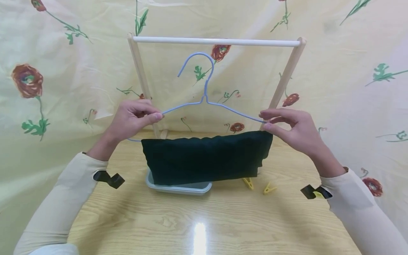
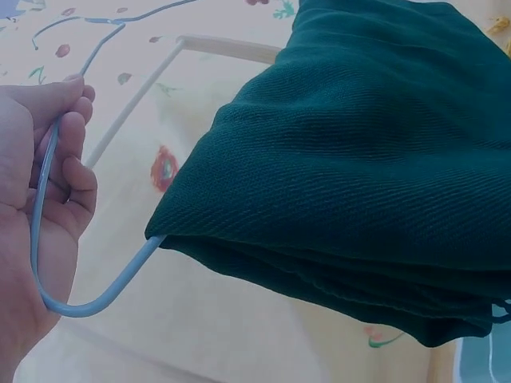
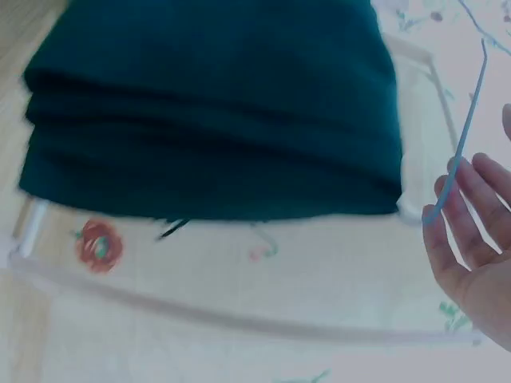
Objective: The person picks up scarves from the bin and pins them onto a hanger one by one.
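A thin blue wire hanger is held up in front of me, hook at the top. My left hand pinches its left shoulder between thumb and fingers, and in the left wrist view the wire runs along the palm. On the other side my right hand pinches the right shoulder with thumb and fingertips. Over the hanger's lower bar hangs a folded dark green scarf, twill-woven, a bit of fringe at its edge. Neither hand touches the scarf.
Behind the hanger stands a rack with wooden posts and a white rail. A light blue tray sits partly hidden below the scarf on the wooden table. Yellow clothespins lie to its right. A flowered curtain hangs behind.
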Tool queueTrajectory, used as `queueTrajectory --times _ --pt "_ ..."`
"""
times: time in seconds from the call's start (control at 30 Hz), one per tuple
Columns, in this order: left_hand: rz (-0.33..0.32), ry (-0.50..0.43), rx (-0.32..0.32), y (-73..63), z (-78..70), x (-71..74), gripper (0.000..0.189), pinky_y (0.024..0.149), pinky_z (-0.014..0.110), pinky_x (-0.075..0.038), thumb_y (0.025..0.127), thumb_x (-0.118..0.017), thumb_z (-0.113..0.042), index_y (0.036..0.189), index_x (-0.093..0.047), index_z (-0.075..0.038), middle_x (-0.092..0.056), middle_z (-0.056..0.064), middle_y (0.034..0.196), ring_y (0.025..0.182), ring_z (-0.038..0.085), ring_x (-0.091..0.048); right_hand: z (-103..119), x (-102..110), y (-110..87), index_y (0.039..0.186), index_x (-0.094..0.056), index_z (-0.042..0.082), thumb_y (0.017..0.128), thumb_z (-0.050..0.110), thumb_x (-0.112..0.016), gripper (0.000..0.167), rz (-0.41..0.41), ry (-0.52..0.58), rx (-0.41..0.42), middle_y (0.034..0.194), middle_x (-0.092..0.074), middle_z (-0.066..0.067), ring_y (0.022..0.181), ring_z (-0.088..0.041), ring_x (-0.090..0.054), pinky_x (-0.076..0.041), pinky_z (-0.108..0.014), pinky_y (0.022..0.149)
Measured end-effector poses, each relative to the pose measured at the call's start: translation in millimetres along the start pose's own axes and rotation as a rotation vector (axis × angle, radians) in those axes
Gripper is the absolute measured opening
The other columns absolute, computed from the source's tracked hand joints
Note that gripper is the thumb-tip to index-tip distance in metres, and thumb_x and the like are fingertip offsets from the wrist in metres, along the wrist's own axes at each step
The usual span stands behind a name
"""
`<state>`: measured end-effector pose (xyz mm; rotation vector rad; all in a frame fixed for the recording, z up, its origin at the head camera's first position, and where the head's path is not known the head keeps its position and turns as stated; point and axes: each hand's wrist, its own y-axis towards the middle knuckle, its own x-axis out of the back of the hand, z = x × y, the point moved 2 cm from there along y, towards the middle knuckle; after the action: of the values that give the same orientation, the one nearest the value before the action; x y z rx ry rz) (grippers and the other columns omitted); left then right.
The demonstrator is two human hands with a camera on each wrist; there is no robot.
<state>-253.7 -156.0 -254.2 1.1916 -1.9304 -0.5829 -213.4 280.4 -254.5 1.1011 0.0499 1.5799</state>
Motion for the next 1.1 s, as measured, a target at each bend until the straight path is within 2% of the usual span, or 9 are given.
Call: queueTrajectory --times 0.17,0.5,0.63,0.8,0.87,1.1 --pt "-0.004 -0.009 -0.005 -1.5 -1.9 6.8 0.005 0.052 0.025 -0.025 0.089 -0.074 0.006 0.088 -0.079 0.003 -0.056 0.000 0.068 0.062 0.013 -0.042 -17.4 8.7 -20.2 0.122 -0.070 -0.004 0.087 -0.011 -0.071 0.036 -0.037 0.040 -0.016 0.116 -0.072 0.015 0.098 -0.003 -0.070 -0.052 -0.013 0.086" --pt "0.004 -0.010 0.002 -3.3 -2.4 13.7 0.005 0.052 0.026 -0.024 0.090 -0.076 0.000 0.090 -0.079 0.004 -0.055 0.001 0.066 0.062 0.012 -0.040 -65.1 12.3 -72.1 0.125 -0.068 -0.005 0.090 -0.008 -0.069 0.036 -0.074 0.056 -0.162 0.114 -0.073 0.014 0.098 -0.003 -0.069 -0.051 -0.012 0.086" --pt "-0.002 -0.029 0.016 -2.7 -3.3 15.3 0.005 0.051 0.026 -0.025 0.090 -0.075 0.003 0.090 -0.080 0.003 -0.056 0.002 0.067 0.062 0.013 -0.041 -86.4 2.1 -97.3 0.127 -0.069 0.001 0.093 0.000 -0.071 0.034 -0.002 -0.001 -0.249 0.115 -0.073 0.012 0.095 0.001 -0.067 -0.050 -0.010 0.084" --pt "0.000 -0.031 0.019 -2.3 -3.8 16.8 0.004 0.051 0.026 -0.025 0.090 -0.075 0.003 0.089 -0.079 0.004 -0.055 0.002 0.066 0.063 0.013 -0.041 -112.0 -14.9 -125.9 0.128 -0.069 0.003 0.095 0.008 -0.072 0.033 0.123 -0.033 -0.303 0.119 -0.073 -0.010 0.097 0.001 -0.066 -0.051 -0.013 0.083" --pt "0.004 -0.025 0.016 -2.2 -3.4 17.0 0.006 0.051 0.026 -0.025 0.090 -0.076 0.001 0.089 -0.078 0.006 -0.055 0.002 0.066 0.063 0.012 -0.041 -121.7 -21.1 -135.1 0.126 -0.070 0.003 0.095 0.008 -0.072 0.032 0.165 -0.025 -0.319 0.120 -0.072 -0.015 0.099 -0.001 -0.066 -0.053 -0.017 0.082" --pt "0.013 -0.030 0.024 -1.6 -2.2 16.2 0.014 0.050 0.026 -0.023 0.092 -0.076 -0.007 0.089 -0.078 0.007 -0.055 0.002 0.066 0.061 0.012 -0.040 -148.3 -35.2 -160.7 0.124 -0.071 0.004 0.090 0.013 -0.079 0.036 0.282 -0.021 -0.351 0.122 -0.071 -0.013 0.105 -0.013 -0.066 -0.058 -0.027 0.082"
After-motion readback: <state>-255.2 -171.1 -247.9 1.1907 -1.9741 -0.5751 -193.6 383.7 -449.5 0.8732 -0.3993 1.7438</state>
